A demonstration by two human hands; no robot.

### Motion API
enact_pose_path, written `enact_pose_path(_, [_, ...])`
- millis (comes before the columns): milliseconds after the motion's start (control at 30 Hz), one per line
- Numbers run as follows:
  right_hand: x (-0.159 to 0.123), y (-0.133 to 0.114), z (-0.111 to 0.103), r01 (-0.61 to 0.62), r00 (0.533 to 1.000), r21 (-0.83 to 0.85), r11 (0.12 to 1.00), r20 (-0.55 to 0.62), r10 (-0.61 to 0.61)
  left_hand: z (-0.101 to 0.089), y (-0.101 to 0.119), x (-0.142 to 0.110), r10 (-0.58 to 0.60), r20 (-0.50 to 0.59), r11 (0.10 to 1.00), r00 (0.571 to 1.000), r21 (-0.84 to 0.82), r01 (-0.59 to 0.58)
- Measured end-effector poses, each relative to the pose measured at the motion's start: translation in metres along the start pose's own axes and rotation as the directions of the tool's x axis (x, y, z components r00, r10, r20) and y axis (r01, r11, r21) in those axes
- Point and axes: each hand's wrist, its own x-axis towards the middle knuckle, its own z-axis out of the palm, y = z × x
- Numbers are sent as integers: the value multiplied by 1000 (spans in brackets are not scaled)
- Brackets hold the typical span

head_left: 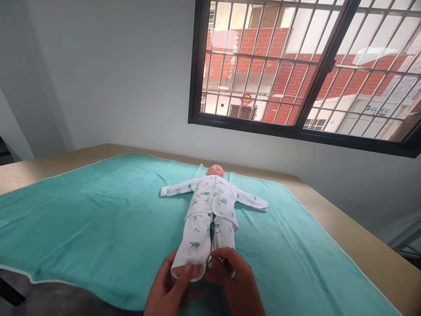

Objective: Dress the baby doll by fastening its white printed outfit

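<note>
A baby doll [215, 170] lies on its back, dressed in a white long-sleeved printed top [210, 195] and matching white trousers [194, 232]. Both sleeves stretch out sideways. My left hand [171, 281] is closed around the cuff of the trouser leg on the left, thumb on top, where part of the doll's foot shows inside the opening. At the inner side of the cuffs, the thumb and forefinger of my right hand [235, 278] pinch the trouser fabric. Which leg's edge they hold is hard to make out, and the end of the right-hand leg is hidden behind these fingers.
A turquoise blanket [98, 219] with white edging spreads under the doll over a light wooden table [348, 232]. Its near left edge hangs over the table's front. Behind stand a grey wall [131, 79] and a dark-framed barred window [250, 118].
</note>
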Motion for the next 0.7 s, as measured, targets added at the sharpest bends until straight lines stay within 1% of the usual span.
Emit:
enact_pose_path(33, [1, -3, -3, 12, 1000, 2, 1000, 17, -12, -2, -1, -2, -2, -2, 1000, 1000, -25, 2])
enact_pose_path(100, [4, -10, -10, 78, 994, -25, 997, 74, -76, -5, -3, -5, 4, -19, 998, 1000, -70, -5])
enact_pose_path(200, [10, -19, -21, 233, 964, -111, 966, 160, -214, -5, -3, -6, -13, -77, 995, 997, -104, 5])
enact_pose_path(300, [14, -19, -22, 364, 930, -286, 886, 163, -330, 1, -3, -5, 13, -116, 993, 993, -119, -27])
enact_pose_path(367, [16, -16, -17, 407, 913, -410, 816, 164, -374, 5, -4, -3, 38, -131, 991, 991, -126, -54])
enact_pose_path(400, [18, -15, -13, 421, 906, -457, 784, 172, -386, 7, -5, -2, 34, -134, 990, 990, -134, -52])
enact_pose_path(467, [20, -13, -7, 436, 897, -521, 734, 187, -401, 11, -7, 0, -17, -132, 986, 991, -166, -5])
enact_pose_path(533, [22, -13, -2, 436, 896, -550, 713, 193, -399, 15, -10, 3, -80, -116, 975, 990, -216, 54])
enact_pose_path(600, [24, -15, 1, 412, 908, -547, 729, 177, -380, 17, -12, 6, -115, -100, 959, 988, -271, 84])
enact_pose_path(700, [23, -19, 6, 351, 934, -496, 794, 129, -332, 17, -16, 8, -109, -98, 945, 989, -320, 72])
